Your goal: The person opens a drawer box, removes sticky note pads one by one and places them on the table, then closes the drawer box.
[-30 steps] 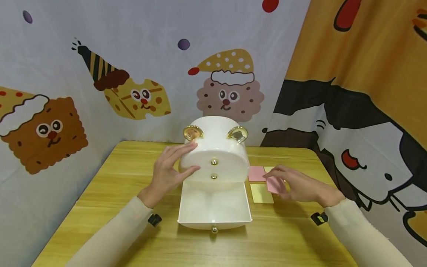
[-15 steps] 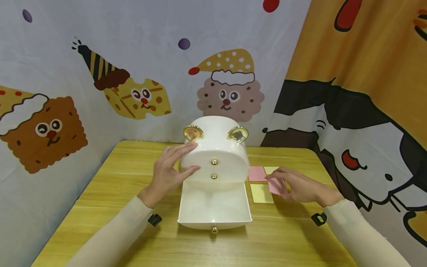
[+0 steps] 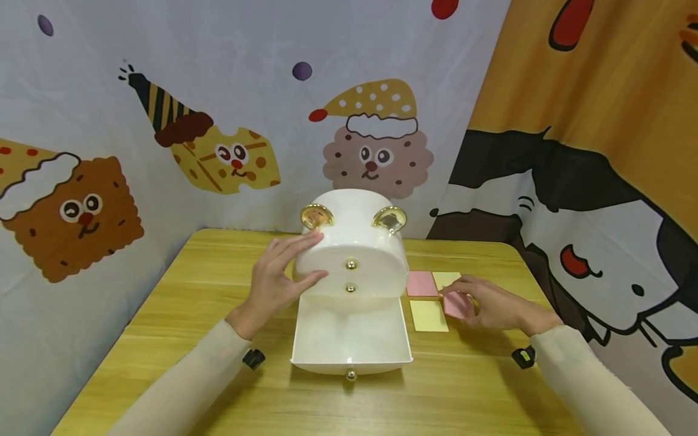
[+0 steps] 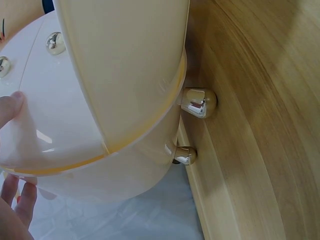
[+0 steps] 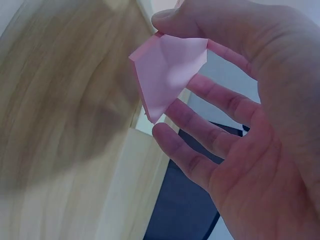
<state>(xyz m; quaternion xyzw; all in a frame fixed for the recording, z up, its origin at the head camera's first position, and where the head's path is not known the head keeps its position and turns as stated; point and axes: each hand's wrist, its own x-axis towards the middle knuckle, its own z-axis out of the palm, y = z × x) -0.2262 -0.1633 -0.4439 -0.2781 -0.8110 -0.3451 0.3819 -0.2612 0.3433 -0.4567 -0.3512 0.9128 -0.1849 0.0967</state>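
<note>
A white drawer box (image 3: 354,224) with gold ear-like rings and gold ball knobs stands mid-table. Its bottom drawer (image 3: 351,333) is pulled out and holds nothing visible. My left hand (image 3: 278,278) holds the box's left side, thumb on the front; in the left wrist view, the thumb (image 4: 10,107) lies on the front and other fingertips at the side. My right hand (image 3: 491,303) pinches a pink sticky note pad (image 3: 458,304), tilted above the table; the right wrist view shows the pad (image 5: 170,70) between thumb and fingers.
Right of the box lie another pink sticky note pad (image 3: 422,283), a yellow pad (image 3: 429,316) and a second yellow pad (image 3: 446,278), partly covered by my right hand. The wooden table (image 3: 207,357) backs onto a printed cloth (image 3: 229,60).
My right hand has shifted slightly right with the pink pad, uncovering more of the yellow pads. The left hand and box have stayed put.
</note>
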